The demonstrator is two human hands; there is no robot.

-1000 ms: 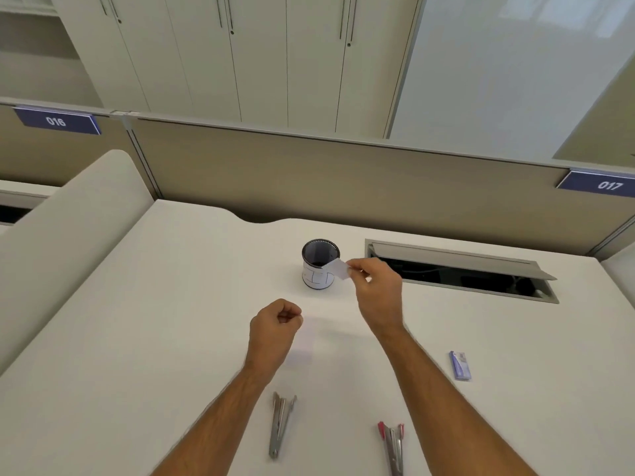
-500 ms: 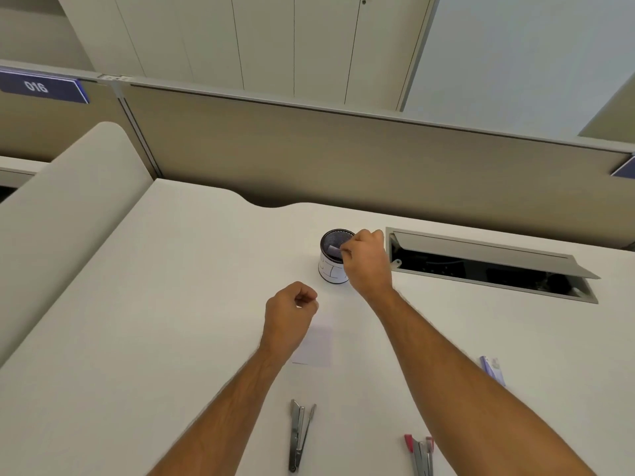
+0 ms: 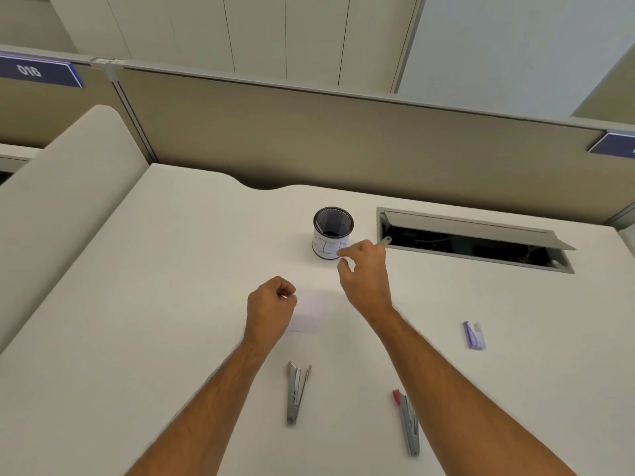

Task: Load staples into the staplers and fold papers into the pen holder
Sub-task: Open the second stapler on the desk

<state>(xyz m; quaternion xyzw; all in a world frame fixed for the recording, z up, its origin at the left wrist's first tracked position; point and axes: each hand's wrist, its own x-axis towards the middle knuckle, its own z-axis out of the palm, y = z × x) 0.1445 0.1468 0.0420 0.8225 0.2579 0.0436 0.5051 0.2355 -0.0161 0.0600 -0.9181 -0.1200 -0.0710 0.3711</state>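
Note:
A dark mesh pen holder (image 3: 332, 232) with white paper around its lower wall stands at the middle of the desk. Just in front of it and to its right hovers my right hand (image 3: 365, 276), fingers apart and holding nothing. My left hand (image 3: 270, 306) is a loose fist above the desk, touching the left edge of a small white paper (image 3: 310, 312) that lies flat. Near the front edge lie a grey stapler (image 3: 296, 391), hinged open, and a red-tipped stapler (image 3: 408, 422). A purple staple box (image 3: 474, 334) lies to the right.
An open cable hatch (image 3: 474, 240) with a raised lid is set into the desk to the right of the holder. A beige partition (image 3: 343, 139) closes off the back, and a rounded divider (image 3: 65, 187) runs along the left side.
My right hand carried a folded paper to the pen holder, put it inside and has drawn back toward me with nothing in it. My left fist has stayed put.

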